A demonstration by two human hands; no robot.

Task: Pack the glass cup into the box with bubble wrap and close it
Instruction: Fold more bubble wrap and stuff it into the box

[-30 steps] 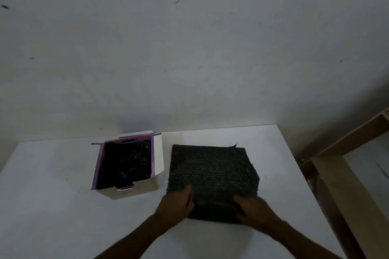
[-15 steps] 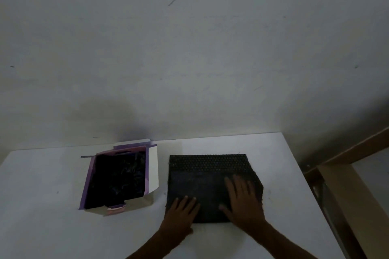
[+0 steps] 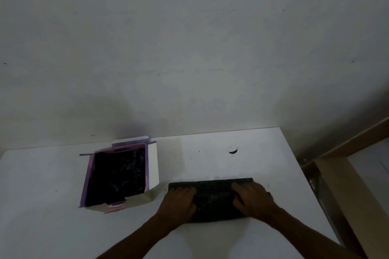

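Both bare forearms rise from the near edge of the tabletop (image 3: 231, 141) and slant inward toward its near middle; the left forearm runs up and to the right, the right forearm up and to the left; the left hand (image 3: 179, 202) lies palm down, knuckles raised, its fingers (image 3: 185, 190) curled forward over the dark wrap (image 3: 212, 195); the right hand (image 3: 251, 197) lies palm down likewise, fingers bent and pressing on the same roll nearer the right edge; the two hands sit level, apart, backs toward the camera; thumbs cannot be made out.
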